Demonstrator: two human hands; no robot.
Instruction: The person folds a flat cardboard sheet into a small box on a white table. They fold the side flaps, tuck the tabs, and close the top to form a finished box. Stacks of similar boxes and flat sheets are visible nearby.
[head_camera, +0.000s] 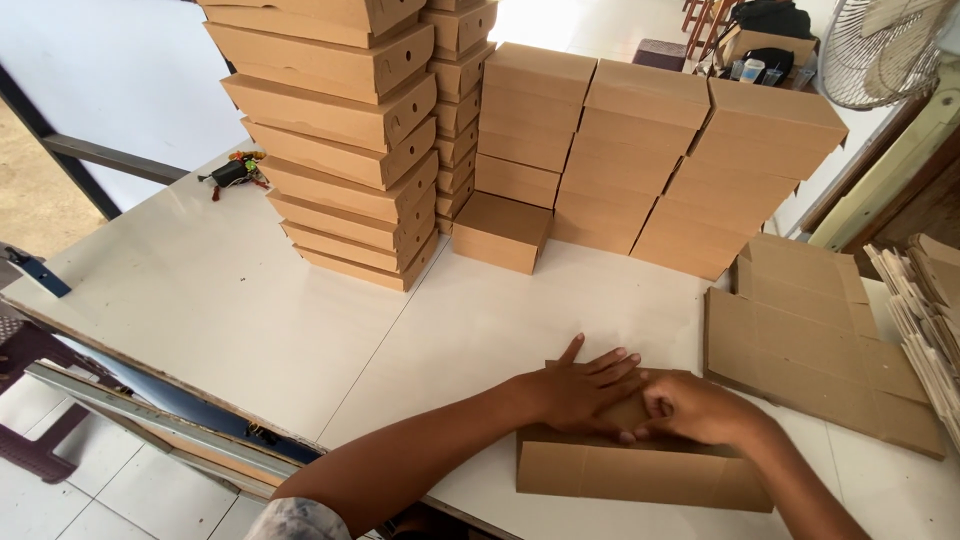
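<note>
Left hand (585, 392) flat, fingers spread, palm down, right hand (695, 408) beside it, fingers curled, fingertips touching, forearms converging

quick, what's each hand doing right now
Left hand: open, palm pressed flat on the cardboard blank.
Right hand: fingers curled, pressing a fold of the same blank.

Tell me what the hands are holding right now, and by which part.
Both hands, left hand and right hand, press flat on the middle of a brown cardboard blank on the table; nothing is lifted.
</note>
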